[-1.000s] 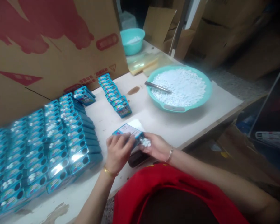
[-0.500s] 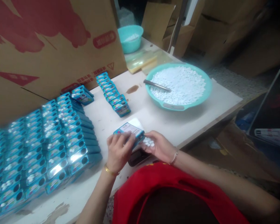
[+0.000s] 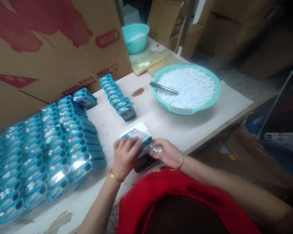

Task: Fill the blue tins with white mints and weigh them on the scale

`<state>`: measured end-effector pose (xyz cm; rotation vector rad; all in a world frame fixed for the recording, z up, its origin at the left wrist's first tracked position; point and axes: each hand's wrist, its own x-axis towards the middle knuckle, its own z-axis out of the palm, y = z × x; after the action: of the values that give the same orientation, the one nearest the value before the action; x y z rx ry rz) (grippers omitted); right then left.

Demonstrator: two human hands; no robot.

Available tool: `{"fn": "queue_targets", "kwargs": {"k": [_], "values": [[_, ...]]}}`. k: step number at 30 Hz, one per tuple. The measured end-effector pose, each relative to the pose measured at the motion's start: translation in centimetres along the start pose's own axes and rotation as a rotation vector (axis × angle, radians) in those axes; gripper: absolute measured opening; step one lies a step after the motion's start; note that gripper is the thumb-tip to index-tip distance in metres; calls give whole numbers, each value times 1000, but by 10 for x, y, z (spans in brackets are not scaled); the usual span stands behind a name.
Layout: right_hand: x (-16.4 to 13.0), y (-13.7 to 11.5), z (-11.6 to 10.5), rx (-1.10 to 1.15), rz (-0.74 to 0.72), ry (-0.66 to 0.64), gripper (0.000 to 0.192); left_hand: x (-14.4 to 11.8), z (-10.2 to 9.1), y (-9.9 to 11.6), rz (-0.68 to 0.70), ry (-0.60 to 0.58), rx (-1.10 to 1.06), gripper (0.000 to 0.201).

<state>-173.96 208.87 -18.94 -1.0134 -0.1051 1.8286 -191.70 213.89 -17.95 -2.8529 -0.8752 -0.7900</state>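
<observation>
My left hand (image 3: pixel 124 157) grips a small blue box (image 3: pixel 138 138) from the left, fingers over its top. My right hand (image 3: pixel 166 152) cups several white tablets (image 3: pixel 157 149) in its palm, right against the box's open end. Both hands hover over a white scale (image 3: pixel 136 128) and a dark device (image 3: pixel 143 164) near the table's front edge. A teal basin (image 3: pixel 186 109) full of white tablets, with a metal scoop (image 3: pixel 163 87) lying in it, stands at the back right.
Rows of blue boxes (image 3: pixel 51 146) cover the table's left side, and a short row (image 3: pixel 117 96) lies in the middle. A large cardboard carton (image 3: pixel 51 48) stands behind. A smaller teal bowl (image 3: pixel 134 37) and plastic bags (image 3: pixel 148 60) sit at the back.
The hands stay together on the box; fewer tablets show in the right palm. The view has shifted slightly.
</observation>
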Motion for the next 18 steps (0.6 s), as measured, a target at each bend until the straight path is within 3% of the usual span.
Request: {"fn": "queue_targets", "kwargs": {"k": [6,10,14,18], "values": [[-10,-10,-14,-19,17,104,18,-9,16,-11,-428,54,-363,31],[-10,-13,-32,-107,-85,139,19,-13,24,-17,-510,71,-417,36],[0,-11,-55,-192,-122,172,24,-18,22,-18,-530,125,-531,62],[7,-9,-73,-241,-62,199,21,-41,18,-14,-802,279,-532,43]]}}
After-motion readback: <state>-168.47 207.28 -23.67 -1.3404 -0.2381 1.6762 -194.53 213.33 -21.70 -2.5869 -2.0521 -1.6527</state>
